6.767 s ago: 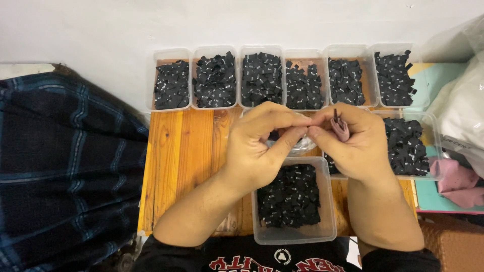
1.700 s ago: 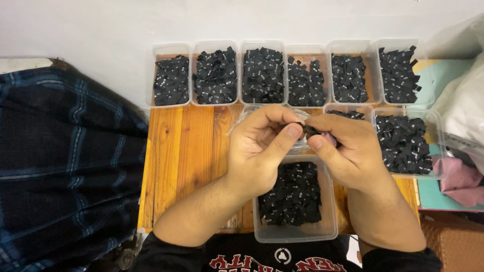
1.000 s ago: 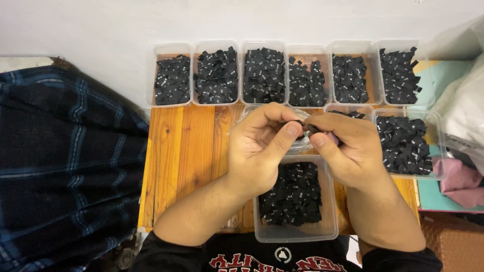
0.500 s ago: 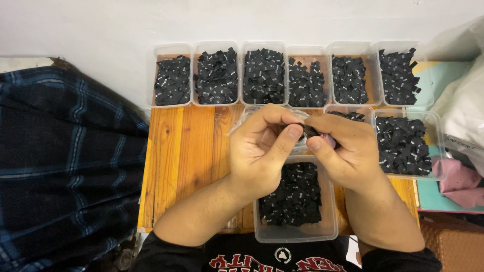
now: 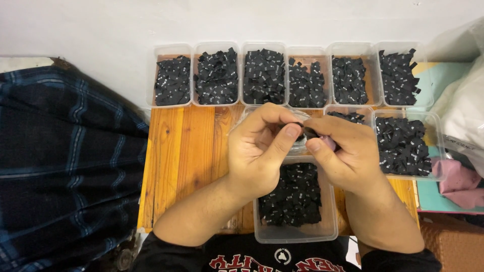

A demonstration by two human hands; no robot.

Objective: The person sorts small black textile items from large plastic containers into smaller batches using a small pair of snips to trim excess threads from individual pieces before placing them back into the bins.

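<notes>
Left hand (image 5: 262, 151) and right hand (image 5: 348, 151): fingertips pinched together on 1 small black label (image 5: 306, 134), above clear tub (image 5: 295, 234) of black labels; 6 similar tubs (image 5: 171, 49) behind.

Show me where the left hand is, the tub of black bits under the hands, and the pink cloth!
left hand (image 5: 259, 151), head view, on the back of the hand.
clear tub (image 5: 295, 234), head view, on its bare near end.
pink cloth (image 5: 461, 184), head view, on the crumpled middle.
</notes>
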